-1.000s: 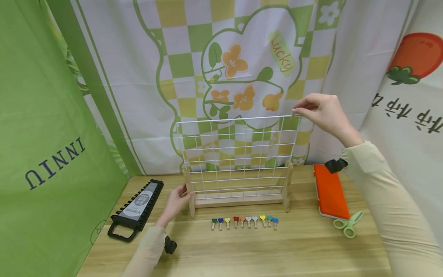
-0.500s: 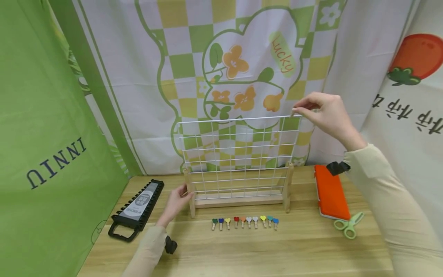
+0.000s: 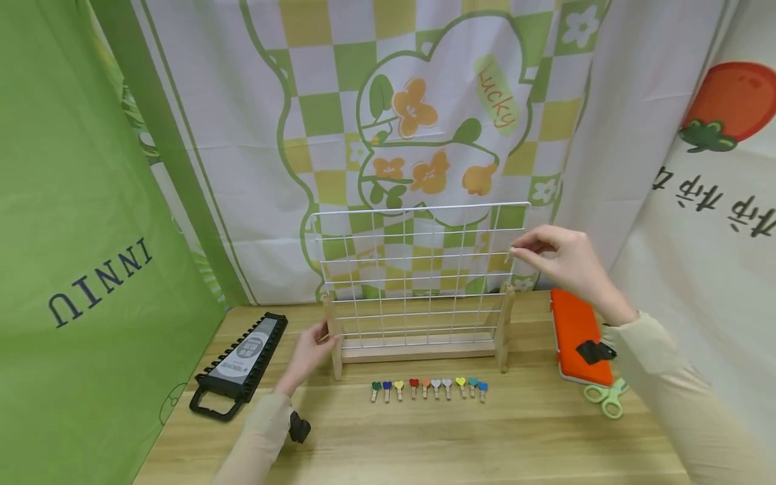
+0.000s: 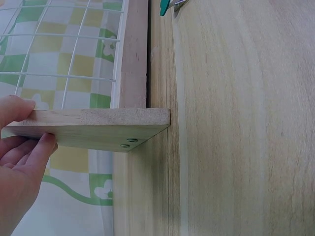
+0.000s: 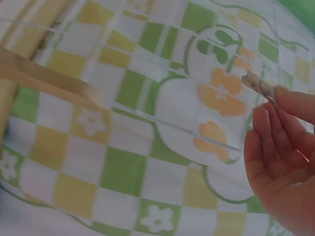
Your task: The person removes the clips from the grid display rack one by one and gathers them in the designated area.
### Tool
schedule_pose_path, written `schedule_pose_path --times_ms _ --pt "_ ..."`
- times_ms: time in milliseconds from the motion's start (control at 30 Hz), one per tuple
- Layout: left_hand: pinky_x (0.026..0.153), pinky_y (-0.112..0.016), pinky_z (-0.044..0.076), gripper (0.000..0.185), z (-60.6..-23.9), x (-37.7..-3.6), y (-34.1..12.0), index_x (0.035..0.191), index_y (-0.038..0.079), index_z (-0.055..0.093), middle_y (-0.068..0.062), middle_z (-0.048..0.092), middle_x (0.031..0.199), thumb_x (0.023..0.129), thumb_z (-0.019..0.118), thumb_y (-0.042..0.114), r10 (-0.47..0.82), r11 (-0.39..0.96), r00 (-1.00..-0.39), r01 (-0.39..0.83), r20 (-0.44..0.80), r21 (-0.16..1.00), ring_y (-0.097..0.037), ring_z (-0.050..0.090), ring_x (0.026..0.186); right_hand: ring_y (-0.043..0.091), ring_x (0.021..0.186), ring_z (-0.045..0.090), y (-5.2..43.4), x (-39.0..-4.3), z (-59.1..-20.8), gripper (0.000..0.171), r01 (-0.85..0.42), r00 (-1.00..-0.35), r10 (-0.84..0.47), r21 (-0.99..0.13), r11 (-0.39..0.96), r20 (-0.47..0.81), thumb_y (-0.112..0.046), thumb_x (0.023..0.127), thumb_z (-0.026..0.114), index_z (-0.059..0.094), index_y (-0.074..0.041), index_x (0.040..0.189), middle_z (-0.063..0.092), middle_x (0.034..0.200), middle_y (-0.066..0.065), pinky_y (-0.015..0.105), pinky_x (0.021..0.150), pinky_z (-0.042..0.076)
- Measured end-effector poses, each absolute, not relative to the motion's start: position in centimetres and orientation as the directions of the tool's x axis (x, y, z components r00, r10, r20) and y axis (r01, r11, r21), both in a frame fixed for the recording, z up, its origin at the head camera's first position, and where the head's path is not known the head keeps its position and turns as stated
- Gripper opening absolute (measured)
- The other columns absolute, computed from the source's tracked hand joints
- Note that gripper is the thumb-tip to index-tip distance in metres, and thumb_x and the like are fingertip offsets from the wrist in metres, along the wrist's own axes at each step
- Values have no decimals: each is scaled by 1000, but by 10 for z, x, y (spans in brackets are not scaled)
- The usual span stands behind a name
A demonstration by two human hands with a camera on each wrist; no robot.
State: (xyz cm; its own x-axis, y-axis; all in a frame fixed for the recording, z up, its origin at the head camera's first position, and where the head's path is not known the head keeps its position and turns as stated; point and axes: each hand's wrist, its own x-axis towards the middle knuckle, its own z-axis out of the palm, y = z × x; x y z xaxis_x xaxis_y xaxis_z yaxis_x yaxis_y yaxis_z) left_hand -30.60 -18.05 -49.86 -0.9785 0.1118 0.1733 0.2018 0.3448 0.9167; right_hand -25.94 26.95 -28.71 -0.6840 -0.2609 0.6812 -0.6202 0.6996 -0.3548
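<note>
A white wire grid stands upright in a wooden base with two side posts. My left hand pinches the left wooden post; the left wrist view has the thumb on one face of this post and fingers on the other. My right hand is beside the grid's right edge, below its top corner. Between its thumb and fingertips it pinches a small wooden clothespin, jaws pointing away from the hand. In front of the base lies a row of several heart-topped clothespins in mixed colours.
A black toothed rack with a handle lies at the left of the wooden table. To the right are an orange case and light green scissors, partly behind the right sleeve. Patterned curtains hang behind and at the sides.
My right hand has moved down from the grid's top right corner along its right edge, still holding the clothespin. My left hand stays on the post.
</note>
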Motion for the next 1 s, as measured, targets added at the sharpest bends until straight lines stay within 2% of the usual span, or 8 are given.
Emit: schedule_pose_path --times_ms 200,367,600,700,867,1000 --pt "107 -48 50 51 -498 -305 -181 139 -16 45 -36 52 137 93 63 -1 113 342 -976 212 184 916 -47 53 130 -6 71 60 271 -253 -337 8 -571 -759 -250 -431 698 601 -5 85 76 75 -9 93 74 85 5 7 62 53" --pt "107 -48 50 51 -497 -305 -180 138 -16 46 -35 53 137 93 64 -1 110 339 -976 215 188 916 -47 53 129 -6 72 61 271 -249 -382 7 -500 -828 -233 -485 718 510 -8 86 76 76 -10 93 75 86 3 13 64 57" --pt "107 -49 50 52 -497 -304 -181 139 -16 44 -36 52 137 93 63 -2 119 347 -973 226 196 910 -48 53 129 1 72 64 272 -237 -435 6 -405 -909 -252 -562 721 331 -16 90 73 76 -12 93 75 86 0 18 64 57" --pt "108 -48 49 53 -497 -305 -181 140 -15 44 -35 52 138 93 63 -1 118 326 -975 216 187 920 -46 52 130 3 71 65 273 -234 -453 7 -380 -924 -271 -583 718 269 -19 90 72 76 -12 92 75 84 -1 17 63 57" --pt "109 -47 49 53 -497 -305 -181 140 -14 44 -35 52 138 93 64 -1 117 320 -975 215 187 923 -45 53 131 -4 69 60 276 -233 -486 6 -381 -924 -305 -567 730 229 -20 88 74 75 -15 87 74 81 -4 16 62 55" --pt "107 -47 50 54 -498 -304 -181 140 -15 43 -35 53 137 93 64 -1 112 342 -975 219 192 914 -46 53 129 -6 72 59 277 -230 -500 7 -357 -932 -324 -562 746 161 -24 88 74 75 -16 88 74 82 -6 16 63 53"
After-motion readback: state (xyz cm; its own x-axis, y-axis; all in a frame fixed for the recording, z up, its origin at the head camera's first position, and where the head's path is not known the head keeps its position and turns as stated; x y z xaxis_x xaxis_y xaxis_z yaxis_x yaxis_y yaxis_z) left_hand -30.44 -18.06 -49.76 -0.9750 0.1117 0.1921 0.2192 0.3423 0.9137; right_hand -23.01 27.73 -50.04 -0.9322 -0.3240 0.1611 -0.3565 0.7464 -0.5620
